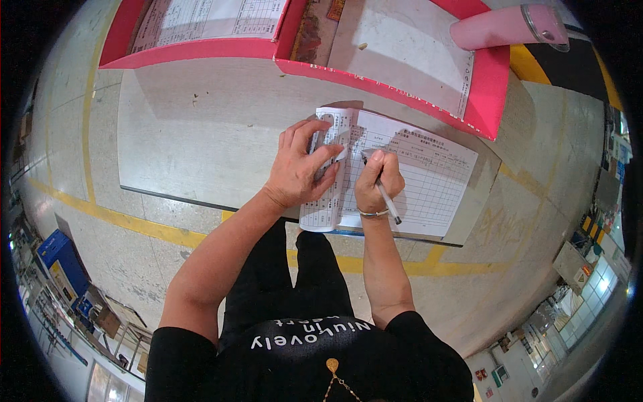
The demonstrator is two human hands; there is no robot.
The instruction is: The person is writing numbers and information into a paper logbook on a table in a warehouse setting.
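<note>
A pad of printed forms point(429, 194) lies on the table in front of me, its left pages folded over into a curled strip point(320, 213). My left hand point(305, 161) rests on that curl with fingers spread, pressing it down. In my right hand point(379, 179) is a pen point(389, 201), pinched between thumb and fingers. Its tip meets the upper left part of the form's grid, and its back end slants toward me. Rows near the top of the sheet carry handwriting. A bracelet circles my right wrist.
Pink-red open trays point(375, 84) holding papers stand along the table's far side. A pink bottle point(499, 28) lies across the right tray's corner. The grey table top point(194, 134) extends left of the pad. Yellow lines mark the floor beyond its near edge.
</note>
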